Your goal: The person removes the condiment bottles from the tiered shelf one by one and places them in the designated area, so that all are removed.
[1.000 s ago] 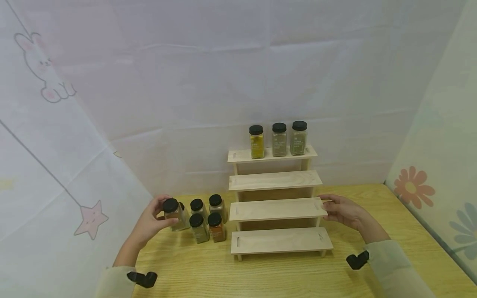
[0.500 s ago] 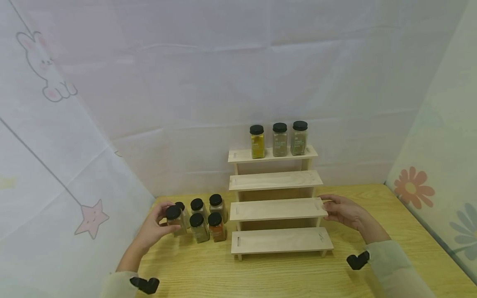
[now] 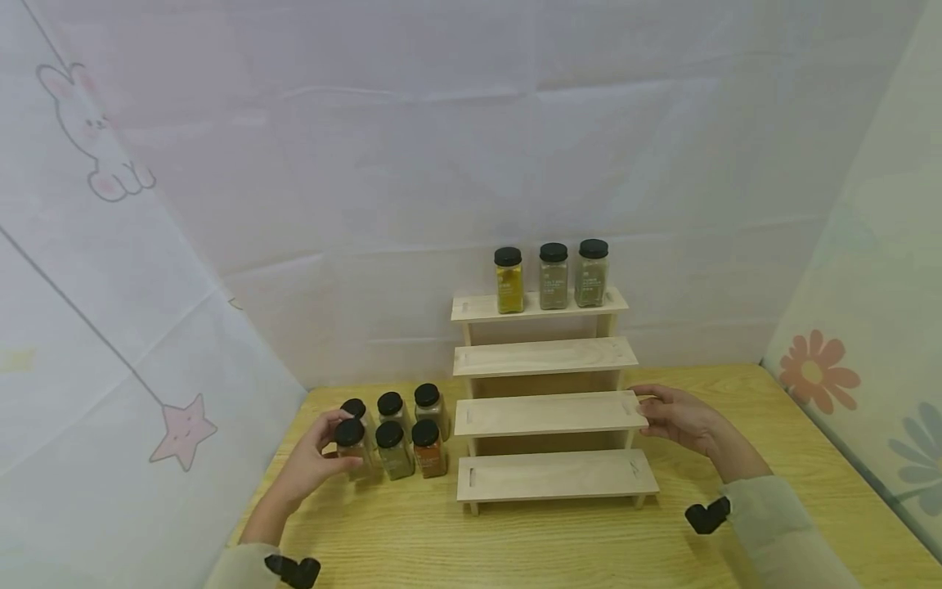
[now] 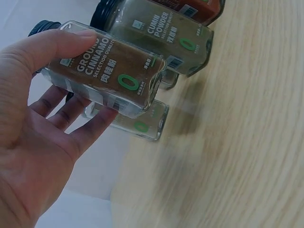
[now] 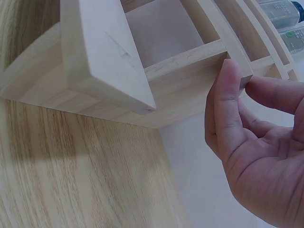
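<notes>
My left hand [image 3: 312, 466] grips a black-lidded glass jar of ground cinnamon [image 4: 107, 66], thumb on one face and fingers on the opposite one. In the head view that jar stands at the front left of a group of spice jars, beside the cumin powder jar [image 4: 166, 38]. A jar with red-orange contents [image 3: 429, 460] is at the group's front right. At the right end of a stepped wooden rack [image 3: 548, 415], my right hand [image 3: 680, 421] pinches the corner of the second shelf from the bottom between thumb and fingers, as the right wrist view shows.
Three jars stand on the top shelf: a yellow one [image 3: 509, 290], a greyish one [image 3: 553, 286] and a greenish one [image 3: 591, 282]. The lower shelves hold no jars. A pale cloth wall [image 3: 383, 204] rises behind the wooden table [image 3: 559, 548].
My left hand has brought the cinnamon jar lower and nearer, to the right, into the front row beside the cumin jar. My right hand has stayed on the rack.
</notes>
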### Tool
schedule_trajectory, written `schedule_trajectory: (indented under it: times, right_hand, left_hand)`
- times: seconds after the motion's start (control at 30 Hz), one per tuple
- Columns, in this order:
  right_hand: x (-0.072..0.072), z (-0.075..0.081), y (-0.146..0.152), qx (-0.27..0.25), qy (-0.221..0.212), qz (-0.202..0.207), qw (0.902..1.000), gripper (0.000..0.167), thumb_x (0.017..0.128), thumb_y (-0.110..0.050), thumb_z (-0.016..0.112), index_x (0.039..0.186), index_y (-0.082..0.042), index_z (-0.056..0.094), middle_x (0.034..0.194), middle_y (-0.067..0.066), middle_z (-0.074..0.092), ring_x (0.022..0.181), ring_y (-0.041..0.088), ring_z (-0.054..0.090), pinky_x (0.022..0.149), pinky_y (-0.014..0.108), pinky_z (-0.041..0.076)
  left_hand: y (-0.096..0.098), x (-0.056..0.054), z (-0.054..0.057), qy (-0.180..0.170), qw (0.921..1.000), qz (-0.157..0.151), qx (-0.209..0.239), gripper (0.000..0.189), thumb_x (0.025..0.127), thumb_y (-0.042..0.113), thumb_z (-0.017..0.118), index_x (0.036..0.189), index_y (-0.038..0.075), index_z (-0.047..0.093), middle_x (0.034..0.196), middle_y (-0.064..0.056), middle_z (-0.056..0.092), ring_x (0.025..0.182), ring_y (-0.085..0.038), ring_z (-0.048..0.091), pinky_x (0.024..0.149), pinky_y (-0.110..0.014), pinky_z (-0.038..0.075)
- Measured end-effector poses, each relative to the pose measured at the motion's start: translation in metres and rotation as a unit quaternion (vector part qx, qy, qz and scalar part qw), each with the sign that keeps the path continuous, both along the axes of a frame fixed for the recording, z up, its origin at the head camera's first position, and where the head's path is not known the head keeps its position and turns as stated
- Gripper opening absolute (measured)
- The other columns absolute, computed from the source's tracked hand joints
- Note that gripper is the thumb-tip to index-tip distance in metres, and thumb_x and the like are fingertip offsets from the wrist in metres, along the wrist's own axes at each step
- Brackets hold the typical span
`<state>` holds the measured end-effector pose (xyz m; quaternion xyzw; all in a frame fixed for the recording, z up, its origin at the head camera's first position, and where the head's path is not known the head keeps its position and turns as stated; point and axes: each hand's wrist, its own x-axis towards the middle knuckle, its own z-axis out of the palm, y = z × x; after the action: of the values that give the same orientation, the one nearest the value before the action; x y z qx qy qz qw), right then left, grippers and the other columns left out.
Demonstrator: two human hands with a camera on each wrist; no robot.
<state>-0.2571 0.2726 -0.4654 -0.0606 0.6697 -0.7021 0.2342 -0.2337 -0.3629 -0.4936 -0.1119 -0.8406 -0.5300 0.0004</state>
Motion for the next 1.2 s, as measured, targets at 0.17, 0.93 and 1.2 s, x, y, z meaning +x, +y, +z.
schedule_trajectory:
  times: [0.17,0.93,1.2]
  right_hand:
    - [0.0,0.0,0.0,0.004,0.002,0.001,1.0,0.073,0.105,-0.011,0.055,0.158,0.007,0.009,0.116,0.003,0.062,0.101,0.015,0.066,0.087,0.032,0.057]
    - [-0.001,0.0,0.0,0.008,0.003,-0.001,1.0,0.073,0.105,-0.011,0.055,0.158,0.008,0.009,0.118,0.003,0.061,0.103,0.015,0.067,0.086,0.031,0.057]
    - [0.0,0.001,-0.001,0.007,0.001,-0.001,1.0,0.073,0.105,-0.012,0.055,0.158,0.008,0.008,0.118,0.003,0.062,0.103,0.015,0.067,0.088,0.033,0.057]
  left_hand:
    - [0.0,0.0,-0.006,-0.013,0.9999,0.002,0.005,0.075,0.081,0.015,0.087,0.142,0.012,0.044,0.137,-0.016,0.054,0.113,-0.006,0.057,0.087,-0.031,0.052]
    - [-0.004,-0.002,-0.026,-0.032,0.9991,0.009,0.027,0.076,0.083,0.011,0.085,0.145,0.008,0.041,0.132,-0.012,0.054,0.109,-0.004,0.059,0.083,-0.03,0.056]
    - [-0.003,-0.002,-0.032,-0.023,0.9985,-0.002,0.049,0.074,0.083,0.005,0.083,0.144,0.006,0.041,0.134,-0.021,0.052,0.109,-0.006,0.059,0.083,-0.03,0.056]
